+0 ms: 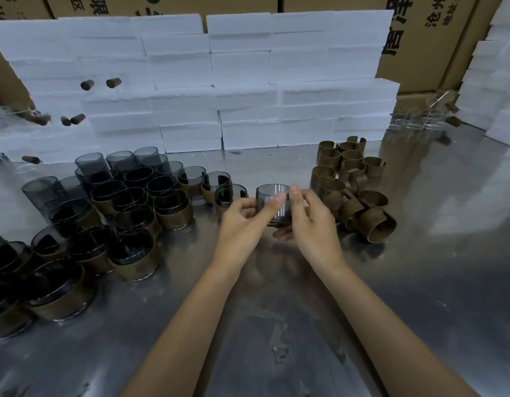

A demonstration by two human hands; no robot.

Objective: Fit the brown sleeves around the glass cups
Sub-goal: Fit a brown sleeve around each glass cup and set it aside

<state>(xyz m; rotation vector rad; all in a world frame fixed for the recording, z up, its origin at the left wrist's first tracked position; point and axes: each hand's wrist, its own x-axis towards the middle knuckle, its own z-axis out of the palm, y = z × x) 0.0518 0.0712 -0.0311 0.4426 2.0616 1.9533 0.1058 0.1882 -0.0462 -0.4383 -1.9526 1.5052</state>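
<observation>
Both my hands hold one smoky ribbed glass cup just above the steel table. My left hand grips its left side, thumb laid across the front. My right hand pinches the right rim, fingers curled under the base. A dark brown edge shows at the cup's bottom; whether it is a sleeve I cannot tell. Loose brown sleeves are piled to the right. Sleeved cups crowd the left side, with bare dark cups behind them.
Stacked white foam blocks wall off the back of the steel table, with cardboard boxes behind. Clear glassware stands at the far right. Small brown corks stick out of the foam at left.
</observation>
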